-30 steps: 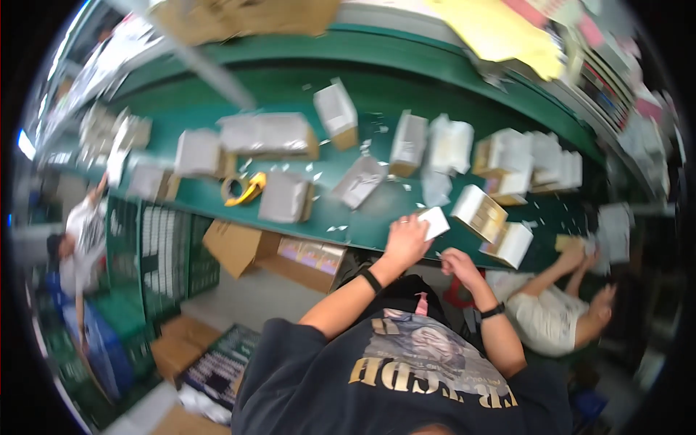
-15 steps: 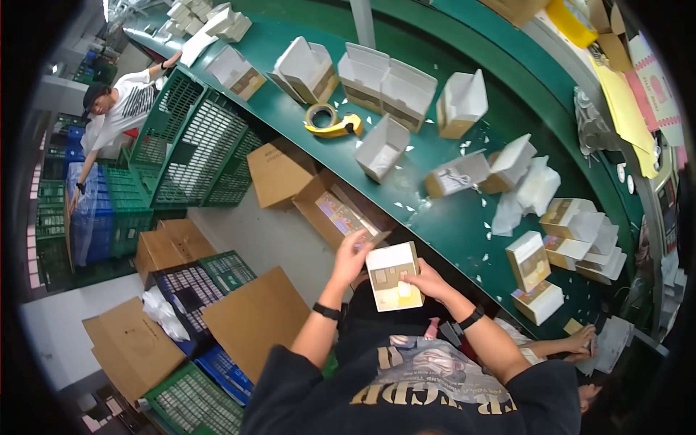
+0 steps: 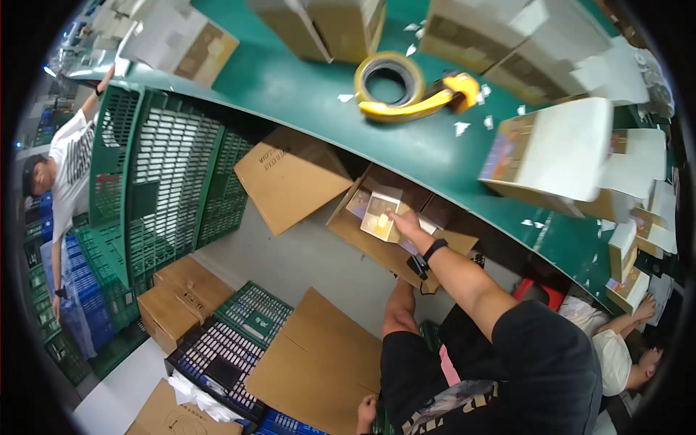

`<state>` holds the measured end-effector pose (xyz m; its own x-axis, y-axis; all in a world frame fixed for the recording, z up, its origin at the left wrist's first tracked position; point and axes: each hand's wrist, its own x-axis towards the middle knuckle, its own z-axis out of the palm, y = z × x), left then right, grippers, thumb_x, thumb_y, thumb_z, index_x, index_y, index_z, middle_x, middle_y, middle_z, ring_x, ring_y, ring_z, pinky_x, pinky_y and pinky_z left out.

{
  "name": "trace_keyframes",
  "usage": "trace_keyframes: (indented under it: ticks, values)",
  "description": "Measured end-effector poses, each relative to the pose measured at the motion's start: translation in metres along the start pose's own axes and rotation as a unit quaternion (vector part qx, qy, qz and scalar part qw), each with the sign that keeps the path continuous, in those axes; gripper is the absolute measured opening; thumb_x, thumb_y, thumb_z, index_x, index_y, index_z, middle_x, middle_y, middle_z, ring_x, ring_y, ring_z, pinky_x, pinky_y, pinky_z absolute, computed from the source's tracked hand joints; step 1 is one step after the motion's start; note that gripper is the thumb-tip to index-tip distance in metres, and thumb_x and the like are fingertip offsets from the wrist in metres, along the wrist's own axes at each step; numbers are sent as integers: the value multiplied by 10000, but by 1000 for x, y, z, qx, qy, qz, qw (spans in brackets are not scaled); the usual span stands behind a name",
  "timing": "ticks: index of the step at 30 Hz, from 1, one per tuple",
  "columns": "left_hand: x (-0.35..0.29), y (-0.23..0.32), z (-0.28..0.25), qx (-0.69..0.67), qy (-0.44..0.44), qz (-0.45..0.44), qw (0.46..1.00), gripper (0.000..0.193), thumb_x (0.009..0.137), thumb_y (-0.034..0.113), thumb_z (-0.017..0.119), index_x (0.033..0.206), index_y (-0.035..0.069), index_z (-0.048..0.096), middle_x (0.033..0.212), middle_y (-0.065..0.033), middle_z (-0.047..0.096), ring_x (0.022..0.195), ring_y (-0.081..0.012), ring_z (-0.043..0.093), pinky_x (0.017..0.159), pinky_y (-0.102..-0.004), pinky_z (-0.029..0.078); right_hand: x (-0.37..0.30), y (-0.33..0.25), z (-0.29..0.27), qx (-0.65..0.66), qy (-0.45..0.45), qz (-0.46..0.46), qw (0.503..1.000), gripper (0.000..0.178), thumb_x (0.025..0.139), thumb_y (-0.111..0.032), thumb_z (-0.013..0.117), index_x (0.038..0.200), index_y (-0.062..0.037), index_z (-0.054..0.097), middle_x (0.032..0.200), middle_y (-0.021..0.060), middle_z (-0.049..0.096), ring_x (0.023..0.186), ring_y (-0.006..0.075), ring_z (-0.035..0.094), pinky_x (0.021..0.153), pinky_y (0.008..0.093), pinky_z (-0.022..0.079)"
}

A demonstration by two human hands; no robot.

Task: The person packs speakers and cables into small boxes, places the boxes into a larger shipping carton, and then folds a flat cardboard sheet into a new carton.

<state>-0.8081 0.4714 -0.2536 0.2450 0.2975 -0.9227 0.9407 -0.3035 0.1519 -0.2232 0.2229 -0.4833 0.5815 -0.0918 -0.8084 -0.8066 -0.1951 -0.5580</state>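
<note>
At the mouth of the open brown carton (image 3: pixel 384 257): one small white-and-tan box (image 3: pixel 378 217).
My right hand (image 3: pixel 409 225): its fingers are clamped on this box, at the right side.
My left hand (image 3: pixel 367 412): it is low, near a cardboard flap (image 3: pixel 319 355); I cannot tell how its fingers are closed.
Green table (image 3: pixel 304 109): a yellow tape dispenser (image 3: pixel 417 106) lies there, among white paper scraps (image 3: pixel 462 128).
</note>
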Motion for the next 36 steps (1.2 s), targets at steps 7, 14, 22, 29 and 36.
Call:
trace_keyframes:
  ticks: [7,14,22,29,36]
  values:
    - [1,13,-8,-141,-61,-90,984,249,1002,161,534,1173,15,642,956,-53,691,885,-103,629,789,-246,503,66,50,96,296,-80,22,952,563,936,-349,638,1320,43,513,1247,128,626,1109,214,614,909,357,495]
    - [50,97,-45,-240,-68,-121,961,233,1013,167,530,1180,38,631,1008,-52,680,905,-138,635,803,-293,511,139,101,116,245,-26,125,961,494,1002,-289,531,1371,29,446,1307,111,580,1157,236,578,952,357,488]
    - [94,146,-80,-157,-91,18,983,235,1031,136,471,1195,27,599,975,-62,667,836,-133,634,733,-278,514,86,73,53,-265,-112,-300,909,239,899,-176,546,1036,-30,675,1006,171,693,899,278,628,832,404,500]
    - [148,243,-103,-66,-114,105,986,240,1019,139,464,1218,57,568,925,-74,656,789,-156,626,675,-294,516,-157,27,-94,-59,-238,-243,939,304,992,-307,523,1087,-38,628,999,89,679,947,214,610,918,344,465]
    - [108,394,-52,60,-122,267,954,233,981,106,488,1182,44,588,903,-79,660,734,-156,626,674,-276,520,-418,54,-361,-67,161,-162,971,228,952,-284,596,1014,-82,680,915,68,722,877,180,698,803,341,538]
